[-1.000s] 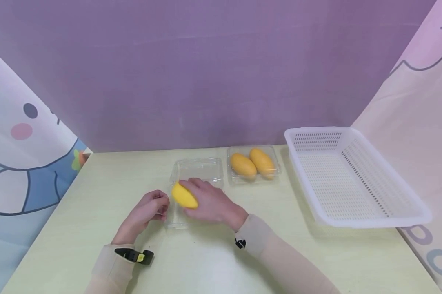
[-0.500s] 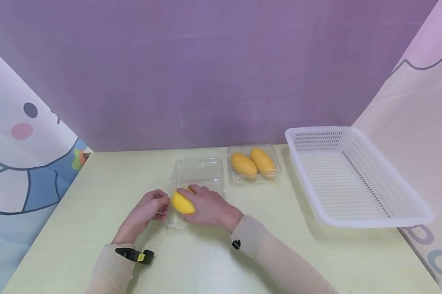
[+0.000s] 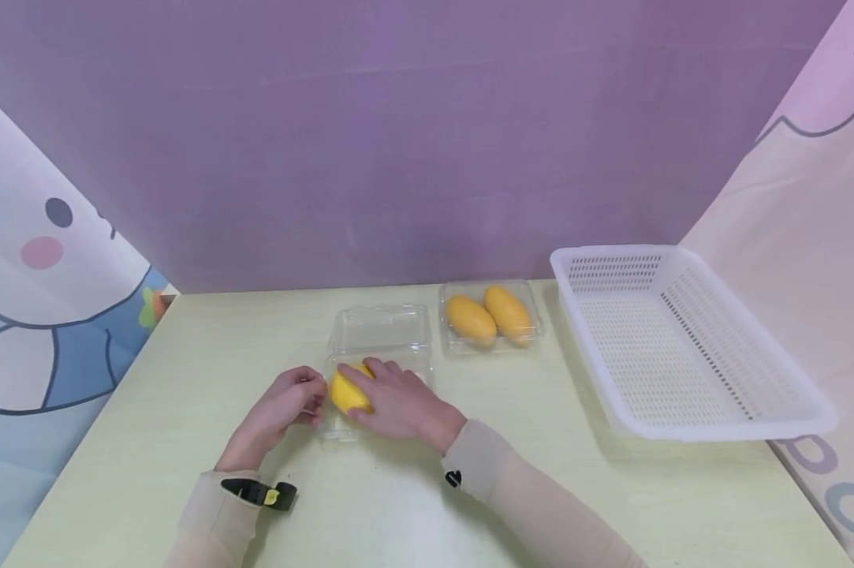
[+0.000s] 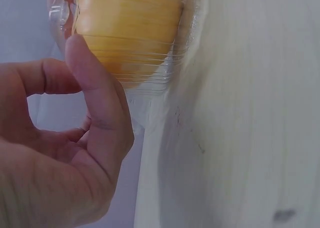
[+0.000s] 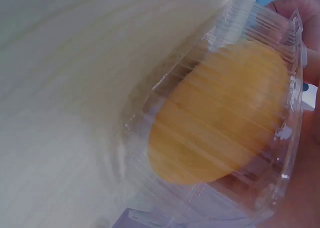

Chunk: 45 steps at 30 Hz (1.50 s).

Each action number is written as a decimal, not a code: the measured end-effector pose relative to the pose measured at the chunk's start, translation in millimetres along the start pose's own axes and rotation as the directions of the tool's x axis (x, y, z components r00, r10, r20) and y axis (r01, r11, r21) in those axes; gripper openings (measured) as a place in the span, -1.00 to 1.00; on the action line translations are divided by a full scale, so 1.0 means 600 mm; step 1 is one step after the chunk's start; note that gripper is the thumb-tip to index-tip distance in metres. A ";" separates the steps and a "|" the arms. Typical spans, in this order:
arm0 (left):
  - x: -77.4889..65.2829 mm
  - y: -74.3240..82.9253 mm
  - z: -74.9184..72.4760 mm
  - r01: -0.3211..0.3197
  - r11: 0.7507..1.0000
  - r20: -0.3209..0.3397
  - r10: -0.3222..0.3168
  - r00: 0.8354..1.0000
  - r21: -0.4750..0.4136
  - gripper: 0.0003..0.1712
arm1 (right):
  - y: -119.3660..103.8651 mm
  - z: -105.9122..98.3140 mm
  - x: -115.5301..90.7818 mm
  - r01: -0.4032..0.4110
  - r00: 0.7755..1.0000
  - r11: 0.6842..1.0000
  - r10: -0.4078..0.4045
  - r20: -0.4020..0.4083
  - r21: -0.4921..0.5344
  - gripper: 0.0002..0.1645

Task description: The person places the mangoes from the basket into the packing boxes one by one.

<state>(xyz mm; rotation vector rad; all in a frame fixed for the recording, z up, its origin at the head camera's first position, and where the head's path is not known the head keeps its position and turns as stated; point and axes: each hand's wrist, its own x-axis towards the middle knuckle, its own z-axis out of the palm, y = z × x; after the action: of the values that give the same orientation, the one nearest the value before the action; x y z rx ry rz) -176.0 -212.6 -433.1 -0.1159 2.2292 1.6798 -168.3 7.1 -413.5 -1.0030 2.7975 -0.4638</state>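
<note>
A clear plastic clamshell container [image 3: 380, 329] lies on the table with its lid folded back. My right hand [image 3: 401, 398] grips a yellow mango [image 3: 348, 390] from above and holds it down inside the base. In the right wrist view the mango [image 5: 220, 118] shows through the ribbed clear wall, lying slantwise. My left hand [image 3: 288, 406] is at the base's left side. Up close, the left thumb and fingers pinch the container's rim [image 4: 62, 17]. The palm side of the right hand is hidden in the head view.
Behind and to the right stands a second clear container [image 3: 458, 347] with two orange-yellow mangoes [image 3: 508, 313] in it. A white perforated plastic basket [image 3: 614, 410] sits at the table's right. A purple panel [image 3: 412, 158] rises along the back edge.
My right hand has lowered the mango into the container's base and shifted slightly left. The left hand has stayed at the container's side.
</note>
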 end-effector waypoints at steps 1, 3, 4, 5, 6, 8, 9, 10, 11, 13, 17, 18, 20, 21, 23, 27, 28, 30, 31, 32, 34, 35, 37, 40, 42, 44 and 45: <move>0.000 0.000 -0.001 -0.004 1.000 0.001 0.004 1.000 0.006 -0.78 | -0.001 0.000 -0.001 -0.001 1.000 1.000 0.001 -0.002 -0.008 -0.25; -0.001 0.000 -0.002 -0.008 1.000 0.006 0.008 1.000 0.011 -0.78 | -0.003 0.001 -0.002 -0.002 1.000 1.000 0.001 -0.005 -0.023 -0.24; -0.001 0.001 -0.003 -0.007 1.000 0.004 0.007 1.000 0.012 -0.78 | -0.003 0.001 -0.003 0.000 1.000 0.999 -0.001 -0.006 -0.032 -0.24; -0.002 0.001 -0.003 -0.007 1.000 0.005 0.007 1.000 0.015 -0.78 | -0.004 0.001 -0.003 0.002 1.000 0.999 -0.003 -0.008 -0.038 -0.23; -0.002 0.002 -0.004 -0.006 1.000 0.004 0.006 1.000 0.015 -0.78 | -0.005 0.000 -0.004 0.006 1.000 0.999 -0.006 -0.008 -0.045 -0.23; -0.003 0.002 -0.004 -0.003 1.000 0.004 0.003 1.000 0.014 -0.78 | -0.005 -0.003 -0.005 0.009 1.000 0.998 -0.010 -0.012 -0.056 -0.22; -0.003 0.002 -0.004 -0.003 1.000 0.003 0.003 1.000 0.015 -0.78 | -0.005 -0.004 -0.006 0.010 1.000 0.998 -0.011 -0.013 -0.059 -0.22; -0.003 0.003 -0.004 -0.001 1.000 0.003 0.001 1.000 0.016 -0.78 | -0.005 -0.006 -0.007 0.009 1.000 0.998 -0.010 -0.013 -0.062 -0.22; -0.003 0.002 -0.004 0.000 1.000 0.003 0.000 1.000 0.016 -0.78 | -0.004 -0.009 -0.008 0.007 1.000 0.998 -0.008 -0.015 -0.064 -0.21; -0.003 0.002 -0.004 0.002 1.000 0.002 -0.002 1.000 0.020 -0.78 | -0.002 -0.014 -0.011 -0.003 1.000 0.999 0.002 -0.017 -0.053 -0.22; -0.004 0.000 -0.005 0.005 1.000 -0.003 -0.005 1.000 0.024 -0.78 | 0.004 -0.028 -0.016 -0.039 0.999 0.999 0.039 -0.021 -0.018 -0.23; -0.004 0.000 -0.005 0.006 1.000 -0.003 -0.006 1.000 0.022 -0.79 | 0.006 -0.032 -0.017 -0.049 0.999 0.999 0.048 -0.023 -0.010 -0.24; -0.005 0.001 -0.006 0.007 1.000 -0.004 -0.007 1.000 0.017 -0.79 | 0.010 -0.040 -0.019 -0.065 0.997 0.998 0.065 -0.029 0.001 -0.24; -0.005 0.001 -0.006 0.008 1.000 -0.005 -0.008 1.000 0.015 -0.80 | 0.013 -0.044 -0.020 -0.069 0.997 0.998 0.069 -0.034 0.005 -0.24; -0.006 0.001 -0.007 0.007 1.000 -0.005 -0.007 1.000 0.016 -0.80 | 0.018 -0.050 -0.021 -0.070 0.995 0.997 0.072 -0.065 0.024 -0.26; -0.006 -0.001 -0.007 0.005 1.000 -0.009 -0.004 1.000 0.020 -0.81 | 0.033 -0.057 -0.023 -0.075 0.985 0.992 0.089 -0.147 0.097 -0.31; -0.006 -0.001 -0.007 0.004 1.000 -0.009 -0.004 1.000 0.020 -0.81 | 0.036 -0.058 -0.023 -0.083 0.981 0.989 0.103 -0.167 0.122 -0.33; -0.006 0.000 -0.007 0.006 1.000 -0.009 -0.006 1.000 0.019 -0.82 | 0.044 -0.062 -0.025 -0.105 0.971 0.980 0.138 -0.194 0.169 -0.35; -0.006 0.000 -0.007 0.007 1.000 -0.008 -0.007 1.000 0.019 -0.82 | 0.047 -0.063 -0.026 -0.126 0.966 0.973 0.164 -0.199 0.192 -0.35; -0.007 0.000 -0.007 0.009 1.000 -0.008 -0.008 1.000 0.020 -0.82 | 0.050 -0.065 -0.027 -0.144 0.960 0.965 0.190 -0.207 0.217 -0.35; -0.007 0.001 -0.007 0.008 1.000 -0.008 -0.008 1.000 0.023 -0.83 | 0.057 -0.066 -0.029 -0.183 0.945 0.951 0.240 -0.222 0.249 -0.35; -0.007 0.001 -0.007 0.008 1.000 -0.008 -0.008 1.000 0.026 -0.83 | 0.061 -0.066 -0.029 -0.203 0.938 0.944 0.264 -0.226 0.262 -0.34; -0.008 0.001 -0.007 0.004 0.999 -0.009 -0.004 1.000 0.034 -0.83 | 0.067 -0.065 -0.030 -0.244 0.923 0.926 0.313 -0.225 0.287 -0.31; -0.007 0.000 -0.008 -0.005 0.999 -0.008 0.006 1.000 0.044 -0.83 | 0.074 -0.060 -0.030 -0.283 0.907 0.906 0.360 -0.219 0.315 -0.27; -0.007 0.000 -0.008 -0.012 0.999 -0.005 0.012 1.000 0.047 -0.82 | 0.079 -0.057 -0.030 -0.303 0.900 0.896 0.381 -0.211 0.325 -0.24; -0.006 -0.001 -0.008 -0.018 0.999 -0.002 0.018 1.000 0.048 -0.83 | 0.082 -0.053 -0.028 -0.316 0.894 0.889 0.396 -0.208 0.332 -0.22; -0.005 -0.001 -0.009 -0.019 0.999 -0.001 0.019 1.000 0.047 -0.83 | 0.083 -0.051 -0.028 -0.322 0.892 0.885 0.403 -0.205 0.336 -0.22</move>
<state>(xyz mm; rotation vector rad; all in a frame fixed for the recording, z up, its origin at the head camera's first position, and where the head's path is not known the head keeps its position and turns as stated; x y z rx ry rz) -173.9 -218.2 -431.4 -0.0847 2.2765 1.6360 -192.0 61.7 -400.9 -0.3549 2.9253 -0.9890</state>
